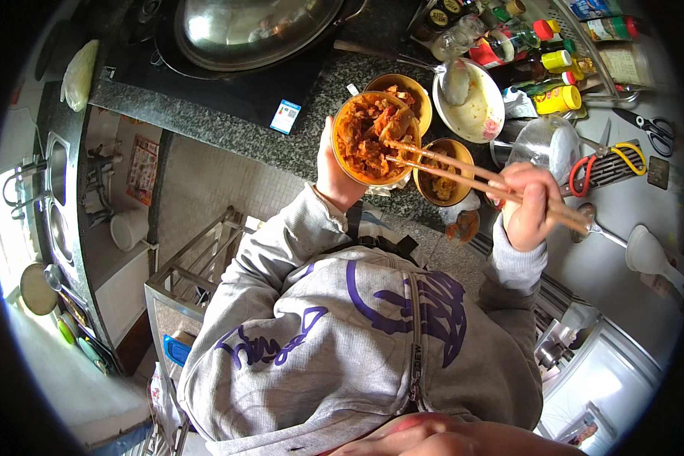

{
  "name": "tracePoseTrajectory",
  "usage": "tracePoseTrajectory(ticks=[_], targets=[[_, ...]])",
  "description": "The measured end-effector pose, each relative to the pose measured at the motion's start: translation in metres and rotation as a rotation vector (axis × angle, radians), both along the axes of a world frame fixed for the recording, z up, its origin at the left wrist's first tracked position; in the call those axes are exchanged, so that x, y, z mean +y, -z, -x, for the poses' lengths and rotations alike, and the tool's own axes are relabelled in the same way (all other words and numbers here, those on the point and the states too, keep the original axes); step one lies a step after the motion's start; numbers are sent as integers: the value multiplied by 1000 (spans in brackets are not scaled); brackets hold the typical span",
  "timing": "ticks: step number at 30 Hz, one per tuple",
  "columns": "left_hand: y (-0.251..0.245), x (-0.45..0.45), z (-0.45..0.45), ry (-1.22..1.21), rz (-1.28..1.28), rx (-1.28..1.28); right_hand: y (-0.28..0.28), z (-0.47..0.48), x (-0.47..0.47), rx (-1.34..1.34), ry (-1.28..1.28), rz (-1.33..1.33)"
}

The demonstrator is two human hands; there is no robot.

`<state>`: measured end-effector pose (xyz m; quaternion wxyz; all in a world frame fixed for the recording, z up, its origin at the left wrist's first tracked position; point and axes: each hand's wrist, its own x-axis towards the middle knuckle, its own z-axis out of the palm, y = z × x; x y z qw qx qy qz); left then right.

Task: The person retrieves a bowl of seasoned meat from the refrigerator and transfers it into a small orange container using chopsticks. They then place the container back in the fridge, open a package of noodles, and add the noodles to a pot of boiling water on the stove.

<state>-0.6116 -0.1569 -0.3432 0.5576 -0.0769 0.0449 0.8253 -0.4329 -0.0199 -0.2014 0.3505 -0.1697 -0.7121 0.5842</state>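
Note:
My left hand [336,171] holds up a yellow bowl [336,142] full of chunky food in red sauce [370,137]. In my right hand [527,205] is a pair of wooden chopsticks [473,176], with the tips at the food in that bowl. Partly hidden behind the raised bowl, a second yellow bowl [424,111] with similar red food stands on the granite counter [251,122]. A third yellow bowl [463,154], holding some food, sits beneath the chopsticks. Beside them is a white bowl [490,122] with sauce residue and a metal ladle [455,82] in it.
A wok with a domed metal lid [251,28] stands on the black hob [216,97]. Sauce bottles [541,62] crowd the rack at right. Red-and-yellow-handled scissors [604,165] and black scissors [650,128] hang on the wall. A metal rack [188,268] stands at my left.

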Motion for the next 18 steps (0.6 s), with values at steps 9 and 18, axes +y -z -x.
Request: tracePoseTrajectory(ticks=[9, 18], targets=[[2, -1, -3, -4, 212, 103, -17, 39, -26, -18, -360, -1085], [5, -3, -6, 73, 232, 128, 23, 42, 0, -127, -188, -425]])
